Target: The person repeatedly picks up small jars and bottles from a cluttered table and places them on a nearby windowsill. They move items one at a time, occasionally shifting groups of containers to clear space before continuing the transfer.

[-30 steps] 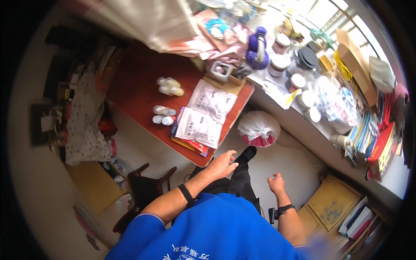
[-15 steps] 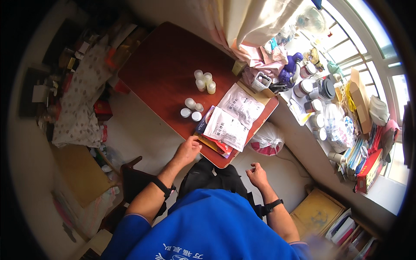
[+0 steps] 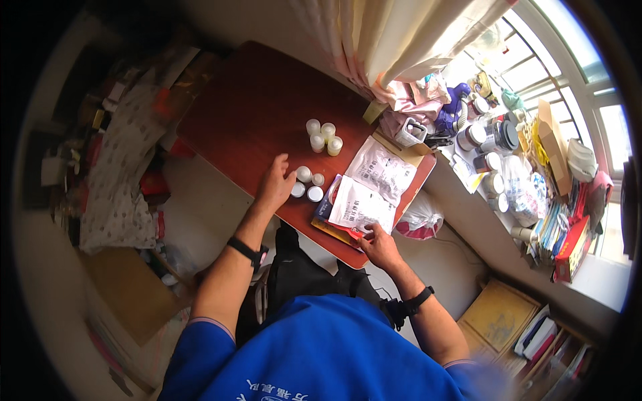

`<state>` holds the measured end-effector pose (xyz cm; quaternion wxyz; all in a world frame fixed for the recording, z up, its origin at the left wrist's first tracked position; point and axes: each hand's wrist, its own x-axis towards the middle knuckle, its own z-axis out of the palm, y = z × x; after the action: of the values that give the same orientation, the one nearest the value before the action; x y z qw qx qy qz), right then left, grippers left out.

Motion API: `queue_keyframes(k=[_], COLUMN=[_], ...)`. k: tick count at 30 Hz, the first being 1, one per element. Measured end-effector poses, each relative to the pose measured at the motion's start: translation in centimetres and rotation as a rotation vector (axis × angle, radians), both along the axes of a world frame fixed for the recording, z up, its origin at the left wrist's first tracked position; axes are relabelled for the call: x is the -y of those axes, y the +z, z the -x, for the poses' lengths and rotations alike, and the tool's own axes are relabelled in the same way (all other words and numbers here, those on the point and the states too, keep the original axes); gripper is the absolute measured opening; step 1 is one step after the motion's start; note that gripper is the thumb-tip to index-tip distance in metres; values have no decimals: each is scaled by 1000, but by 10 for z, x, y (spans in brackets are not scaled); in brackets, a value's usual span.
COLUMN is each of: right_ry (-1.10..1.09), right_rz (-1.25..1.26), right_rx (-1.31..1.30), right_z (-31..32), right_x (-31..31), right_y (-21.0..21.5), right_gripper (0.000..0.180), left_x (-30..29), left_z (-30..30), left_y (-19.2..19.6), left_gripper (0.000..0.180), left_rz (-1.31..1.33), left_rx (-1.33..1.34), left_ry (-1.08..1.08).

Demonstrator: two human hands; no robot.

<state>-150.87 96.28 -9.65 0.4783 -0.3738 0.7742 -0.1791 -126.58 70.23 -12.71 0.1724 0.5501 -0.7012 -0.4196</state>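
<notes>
Head view shows a reddish-brown table [image 3: 254,107] with the person seated at its near edge. Left hand [image 3: 275,186] lies flat on the tabletop, fingers spread and grasping nothing, its fingertips just beside a cluster of small white-capped jars [image 3: 306,184]. Right hand [image 3: 380,246] rests at the near right corner, fingers pinching the near edge of a clear printed plastic packet [image 3: 370,187] (contents cannot be made out), which lies over a stack of flat booklets [image 3: 326,215]. Four small pale cups [image 3: 323,136] stand farther back, apart from both hands. A pale curtain [image 3: 394,40] hangs at the far edge. To the right, a windowsill [image 3: 535,194] carries crowded jars and boxes.
</notes>
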Motion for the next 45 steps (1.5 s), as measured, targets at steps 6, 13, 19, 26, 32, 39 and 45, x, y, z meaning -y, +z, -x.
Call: queue_keyframes(k=[6,13,19,26,32,39,45], right_ry=[-171,-260,-267,-188,-8,230,126], right_rz=[126,230,142,194,164,-100,-63], right_rx=[-85,-382,-445,-424,-504,-560,-457], right_z=[-75,-122,-123,-132,-133,-125,-100], right_x=[97,141,154,204,235,250,249], right_y=[-6,8,2,-29,-43,-69,-77], right_gripper=[50,51,57,73,65,38,58], left_x=[93,128,139,158,155,139,116], left_z=[58,91,79,65,40,10,-43], left_y=[-12,-37,-65,-77,-77,-68,-41], left_gripper=[76,79,67,40,31,28,33], left_rz=[282,230,362,319,217,233,200], left_rx=[186,333,293,190,101,50,42], left_ry=[-432,-637,-708,-695,-617,-435,-237])
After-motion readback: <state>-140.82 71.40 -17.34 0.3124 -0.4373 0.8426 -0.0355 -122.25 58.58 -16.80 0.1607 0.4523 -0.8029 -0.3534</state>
